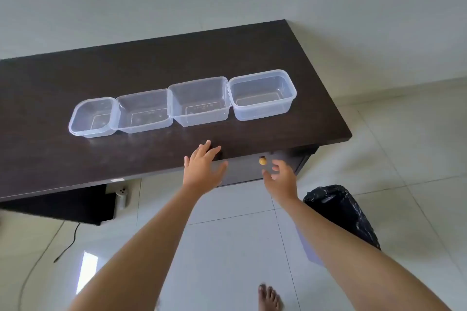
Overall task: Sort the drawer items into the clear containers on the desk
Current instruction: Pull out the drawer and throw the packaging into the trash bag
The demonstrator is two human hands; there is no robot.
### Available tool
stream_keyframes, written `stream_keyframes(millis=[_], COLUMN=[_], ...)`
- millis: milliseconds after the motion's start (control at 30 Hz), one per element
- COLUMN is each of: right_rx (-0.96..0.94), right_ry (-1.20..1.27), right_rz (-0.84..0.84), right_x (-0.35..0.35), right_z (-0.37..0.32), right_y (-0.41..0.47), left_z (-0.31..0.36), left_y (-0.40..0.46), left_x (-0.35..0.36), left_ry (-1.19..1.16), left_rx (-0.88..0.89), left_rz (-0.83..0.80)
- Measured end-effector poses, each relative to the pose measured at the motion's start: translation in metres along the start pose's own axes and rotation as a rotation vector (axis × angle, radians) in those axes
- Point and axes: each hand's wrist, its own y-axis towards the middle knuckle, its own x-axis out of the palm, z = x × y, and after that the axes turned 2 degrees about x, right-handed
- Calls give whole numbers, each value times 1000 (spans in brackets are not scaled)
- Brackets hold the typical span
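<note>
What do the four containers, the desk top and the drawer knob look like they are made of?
The four containers: thin clear plastic, glossy, since the desk shows through their walls. The desk top: dark brown board with faint wood grain and a dull sheen, probably laminate rather than solid wood. The drawer knob: small, round, yellowish; brass or painted, too small to tell.

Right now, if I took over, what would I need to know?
Left hand: open, fingers over the desk edge, holding nothing.
Right hand: open, fingers loosely curled just below the drawer's yellow knob, not gripping it.
Four clear containers sit in a row on the desk, all empty.
Drawer looks closed.
Done: nothing sorted.
Left: pull the drawer open, then sort its items into the containers.
</note>
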Motion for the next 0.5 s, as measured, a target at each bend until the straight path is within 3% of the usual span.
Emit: stream_keyframes(millis=[267,500], right_rx=[80,172], right_ry=[277,535], right_rz=[162,319], right_x=[40,64], right_z=[14,21], right_y=[43,47], left_z=[-19,-25], left_y=[14,16], left_x=[33,43], left_ry=[-7,38], left_rx=[-7,10], left_rz=[245,299])
